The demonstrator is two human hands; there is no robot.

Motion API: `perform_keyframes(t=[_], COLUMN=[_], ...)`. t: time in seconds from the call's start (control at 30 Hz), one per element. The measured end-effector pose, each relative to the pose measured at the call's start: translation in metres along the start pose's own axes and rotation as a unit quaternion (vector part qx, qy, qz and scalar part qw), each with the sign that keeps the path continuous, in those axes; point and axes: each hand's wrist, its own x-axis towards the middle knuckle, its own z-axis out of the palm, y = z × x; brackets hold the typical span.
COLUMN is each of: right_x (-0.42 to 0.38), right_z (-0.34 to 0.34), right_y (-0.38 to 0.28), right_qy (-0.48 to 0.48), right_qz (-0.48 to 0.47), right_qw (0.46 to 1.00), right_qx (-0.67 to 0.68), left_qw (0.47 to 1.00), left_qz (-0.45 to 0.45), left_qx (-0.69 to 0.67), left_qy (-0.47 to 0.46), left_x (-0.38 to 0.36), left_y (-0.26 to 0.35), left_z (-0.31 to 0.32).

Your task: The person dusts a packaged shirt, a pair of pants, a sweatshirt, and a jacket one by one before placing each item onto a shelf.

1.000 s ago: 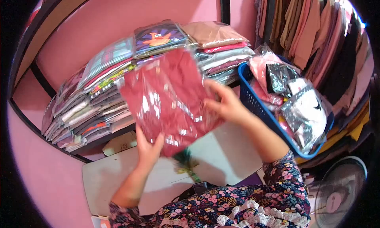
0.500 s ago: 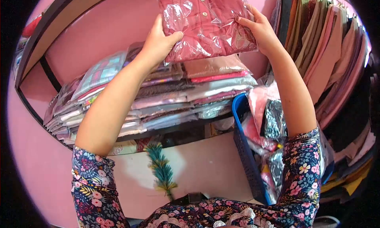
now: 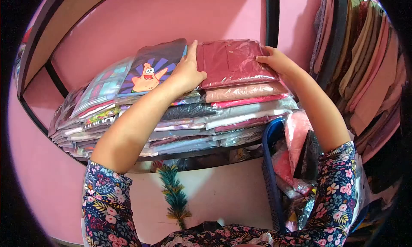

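A dark red shirt folded in a clear plastic bag (image 3: 231, 62) lies on top of the right-hand stack of bagged clothes. My left hand (image 3: 189, 73) is at its left edge, with the thumb over the plastic and the fingers pointing up along the side. On its right edge, my right hand (image 3: 274, 60) presses the thumb on top; the other fingers are mostly hidden. Directly under it is a bagged tan garment (image 3: 240, 91). Beside my left hand lies a bagged dark shirt with a pink cartoon starfish (image 3: 148, 77).
A bagged plaid garment (image 3: 101, 86) tops the stack at the left. Below the shelf, a blue basket (image 3: 271, 182) holds several plastic-wrapped items. Garments hang on a rack (image 3: 365, 62) at the right. A green tinsel sprig (image 3: 174, 191) is on the white surface in front of me.
Both hands have lowered the bagged red shirt from above the shelf onto the right-hand stack. The starfish shirt has come into view beside it.
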Motion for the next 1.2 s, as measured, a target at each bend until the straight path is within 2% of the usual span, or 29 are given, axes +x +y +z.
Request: perform_keyframes(t=[0.03,0.1,0.13,0.17,0.2,0.23,0.27,0.37,0.43,0.5,0.57,0.6,0.63,0.67,0.7,0.73,0.8,0.83,0.9,1.03,1.1,1.17,1.2], right_x=[0.003,0.008,0.006,0.003,-0.003,-0.01,-0.013,0.008,0.005,0.005,0.02,0.003,0.01,-0.002,0.012,0.02,0.029,0.014,-0.021,-0.093,-0.091,-0.148,-0.155], right_z=[-0.001,-0.009,-0.012,-0.014,-0.011,-0.004,0.004,0.036,0.059,0.073,0.068,0.076,0.07,0.078,0.073,0.068,0.075,0.088,0.121,0.186,0.199,0.235,0.242], right_y=[0.004,0.01,0.004,-0.003,-0.017,-0.035,-0.046,-0.049,-0.047,-0.037,-0.019,-0.039,-0.037,-0.046,-0.041,-0.046,-0.035,-0.05,-0.09,-0.135,-0.124,-0.143,-0.132], right_qy=[0.004,-0.011,0.045,0.099,0.096,0.15,0.201,0.153,0.151,-0.037,-0.1,-0.08,-0.117,-0.076,-0.053,-0.066,0.117,0.132,0.093,-0.033,-0.119,-0.118,-0.166], right_qz=[-0.011,-0.024,-0.084,-0.144,-0.144,-0.163,-0.18,-0.133,-0.125,-0.17,-0.225,-0.209,-0.265,-0.223,-0.218,-0.218,-0.329,-0.389,-0.463,-0.513,-0.55,-0.567,-0.555], right_qw=[1.0,0.998,0.978,0.931,0.93,0.876,0.807,0.842,0.829,0.823,0.786,0.834,0.804,0.852,0.819,0.771,0.845,0.845,0.827,0.806,0.76,0.664,0.701], right_qx=[0.002,-0.048,-0.188,-0.322,-0.323,-0.428,-0.525,-0.5,-0.523,-0.541,-0.567,-0.504,-0.519,-0.468,-0.529,-0.595,-0.405,-0.343,-0.305,-0.294,-0.326,-0.472,-0.417], left_qw=[1.0,0.979,0.98,0.975,0.968,0.969,0.974,0.971,0.975,0.974,0.987,0.984,0.977,0.965,0.949,0.944,0.891,0.883,0.847,0.862,0.873,0.883,0.891], left_qz=[-0.005,0.049,0.047,0.076,0.104,0.101,0.134,0.191,0.155,0.086,-0.019,-0.075,-0.135,-0.197,-0.257,-0.297,-0.383,-0.416,-0.44,-0.432,-0.428,-0.422,-0.418], left_qx=[0.0,0.197,0.195,0.21,0.226,0.225,0.18,0.093,0.091,0.077,-0.034,-0.014,0.002,-0.016,-0.041,-0.035,-0.023,-0.034,-0.052,-0.073,-0.066,-0.052,-0.058], left_qy=[-0.003,-0.004,-0.003,0.009,0.022,0.023,-0.014,-0.11,-0.133,-0.193,-0.156,-0.163,-0.165,-0.173,-0.177,-0.138,-0.242,-0.215,-0.293,-0.254,-0.224,-0.197,-0.17], left_x=[-0.006,-0.023,-0.035,-0.048,-0.062,-0.077,-0.094,-0.147,-0.189,-0.242,-0.313,-0.354,-0.395,-0.441,-0.485,-0.525,-0.595,-0.619,-0.651,-0.65,-0.643,-0.644,-0.637], left_y=[0.007,0.025,0.037,0.051,0.058,0.059,0.059,0.047,0.025,-0.011,-0.054,-0.07,-0.084,-0.099,-0.112,-0.12,-0.12,-0.116,-0.115,-0.108,-0.107,-0.107,-0.107], left_z=[-0.005,-0.016,-0.023,-0.029,-0.032,-0.033,-0.035,-0.042,-0.043,-0.043,-0.036,-0.034,-0.03,-0.022,-0.015,-0.012,0.002,0.008,0.012,-0.003,-0.013,-0.025,-0.024])
